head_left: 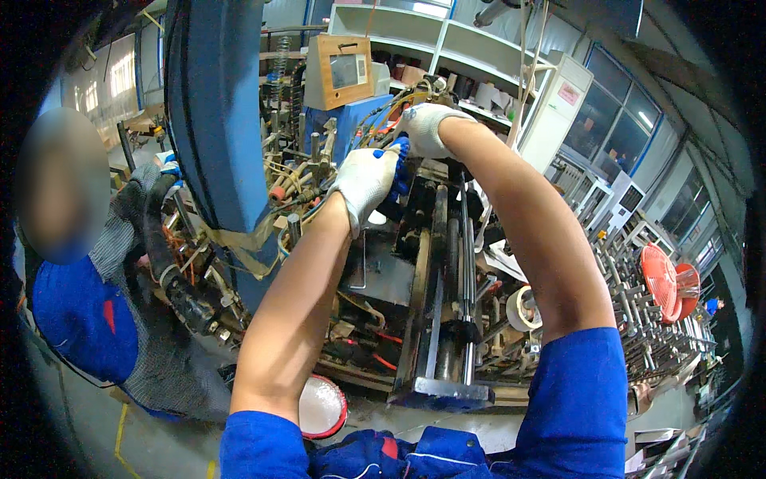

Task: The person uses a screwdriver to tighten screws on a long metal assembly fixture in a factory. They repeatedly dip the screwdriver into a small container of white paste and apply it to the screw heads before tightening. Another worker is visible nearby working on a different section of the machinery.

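Both of my arms reach far forward over a dark metal machine (pixel 431 271) with long rails and shiny rods. My left hand (pixel 369 180), in a white knit glove with blue coating, has its fingers curled at the machine's far end. Just beyond and to the right is my right hand (pixel 429 130), gloved alike and bent downward with curled fingers. The two hands nearly touch. Whatever lies in either grip is hidden behind the gloves and cannot be made out. Yellow and dark hoses (pixel 389 109) run close behind them.
A blue machine column (pixel 215 112) rises at the left, and a co-worker in a blue sleeve (pixel 84 319) stands beyond it. A wood-framed control box (pixel 341 72) sits at the back. Below are a red-rimmed bucket (pixel 322 407) and a tape roll (pixel 523 309). Metal rods crowd the right.
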Demonstrator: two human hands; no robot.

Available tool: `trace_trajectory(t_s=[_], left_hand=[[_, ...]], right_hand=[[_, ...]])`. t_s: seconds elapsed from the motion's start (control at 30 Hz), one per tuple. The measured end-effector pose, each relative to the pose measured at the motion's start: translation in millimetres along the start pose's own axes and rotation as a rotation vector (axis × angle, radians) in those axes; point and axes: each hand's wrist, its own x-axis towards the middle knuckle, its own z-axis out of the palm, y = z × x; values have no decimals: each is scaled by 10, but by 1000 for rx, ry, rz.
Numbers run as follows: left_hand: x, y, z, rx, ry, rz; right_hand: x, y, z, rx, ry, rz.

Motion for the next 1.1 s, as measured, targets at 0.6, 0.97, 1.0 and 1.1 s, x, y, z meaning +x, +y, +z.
trace_trajectory(t_s=[0.6,0.97,1.0,1.1], left_hand=[[-403,275,-16,1177,255,349],[-2238,-334,-363,792,588,734],[-2477,-439,-429,688,549,772],[-2985,-647,-499,528,395,728]], right_hand=[[-299,-35,-51,238,154,-82],[-2284,-579,121,888,911,321],[-2558,-766,209,909,1065,401],[-3383,-909,1070,1009,1282,685]])
